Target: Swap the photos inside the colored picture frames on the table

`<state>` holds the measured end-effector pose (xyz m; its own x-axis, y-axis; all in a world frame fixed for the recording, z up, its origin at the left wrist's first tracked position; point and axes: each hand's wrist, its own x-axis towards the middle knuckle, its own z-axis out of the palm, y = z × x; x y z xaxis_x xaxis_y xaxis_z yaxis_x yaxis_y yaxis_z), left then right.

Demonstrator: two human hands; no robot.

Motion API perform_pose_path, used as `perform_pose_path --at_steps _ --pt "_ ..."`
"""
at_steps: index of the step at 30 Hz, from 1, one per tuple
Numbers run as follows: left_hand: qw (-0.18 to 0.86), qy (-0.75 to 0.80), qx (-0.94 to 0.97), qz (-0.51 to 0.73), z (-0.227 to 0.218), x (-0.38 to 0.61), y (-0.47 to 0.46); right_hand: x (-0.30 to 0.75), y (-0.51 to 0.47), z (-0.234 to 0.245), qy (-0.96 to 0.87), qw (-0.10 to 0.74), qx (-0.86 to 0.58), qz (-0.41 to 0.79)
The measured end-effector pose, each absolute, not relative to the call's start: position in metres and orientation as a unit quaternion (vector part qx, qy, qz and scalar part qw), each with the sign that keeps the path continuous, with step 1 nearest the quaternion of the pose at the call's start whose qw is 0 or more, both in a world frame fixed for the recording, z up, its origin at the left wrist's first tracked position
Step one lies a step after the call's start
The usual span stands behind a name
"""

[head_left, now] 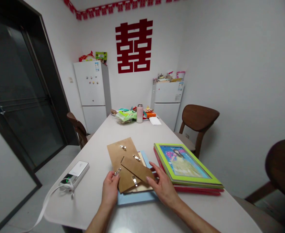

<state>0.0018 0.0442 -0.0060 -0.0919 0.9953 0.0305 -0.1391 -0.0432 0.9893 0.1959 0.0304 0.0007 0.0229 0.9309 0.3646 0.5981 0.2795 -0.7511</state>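
Note:
A brown picture-frame backing board (118, 150) lies at a slant over a light blue frame (135, 199). Small metal clips (135, 182) are spread over the board, and a brown stand flap (135, 167) runs diagonally across it. My left hand (110, 191) is closed on the board's left edge, its fingertips beside one clip. On the other side, my right hand (165, 187) has thumb and fingers around the lower right end of the flap. Part of a cream-coloured sheet (144, 187) shows beneath the board.
Right of my hands is a stack of picture frames, a green one (186, 161) on top. A power bank with a white cable (78, 170) lies at left. A pink bottle (139, 114) and snack bags (126, 116) occupy the table's far end. Chairs (199, 118) flank the table.

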Motion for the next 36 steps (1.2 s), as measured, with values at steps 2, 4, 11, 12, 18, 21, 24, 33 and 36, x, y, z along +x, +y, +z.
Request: perform_pose_path --at_steps 2,4,11,12,18,21,24,33,36 --pt "0.501 0.483 0.423 0.58 -0.005 -0.005 0.047 0.199 0.031 0.003 -0.662 0.43 -0.571 0.225" --pt "0.5 0.493 0.403 0.587 -0.004 -0.014 0.048 0.199 0.031 0.004 -0.681 0.406 -0.567 0.225" --pt "0.485 0.552 0.402 0.546 0.005 -0.063 0.039 0.189 0.031 0.008 -0.791 0.292 -0.525 0.115" --pt "0.478 0.562 0.41 0.536 0.007 -0.071 0.038 0.188 0.03 0.009 -0.807 0.266 -0.517 0.099" --pt "0.426 0.617 0.476 0.459 0.011 -0.102 0.031 0.185 0.023 0.014 -0.833 0.174 -0.524 0.046" --pt "0.383 0.643 0.516 0.416 0.009 -0.111 0.031 0.187 0.018 0.013 -0.827 0.18 -0.53 0.049" --pt "0.322 0.677 0.551 0.367 0.006 -0.118 0.034 0.189 0.017 0.011 -0.819 0.191 -0.536 0.072" --pt "0.122 0.772 0.592 0.196 0.008 -0.117 0.027 0.198 0.047 -0.005 -0.74 0.222 -0.634 0.036" --pt "0.081 0.769 0.612 0.167 0.012 -0.11 0.024 0.198 0.054 -0.007 -0.726 0.188 -0.66 0.043"
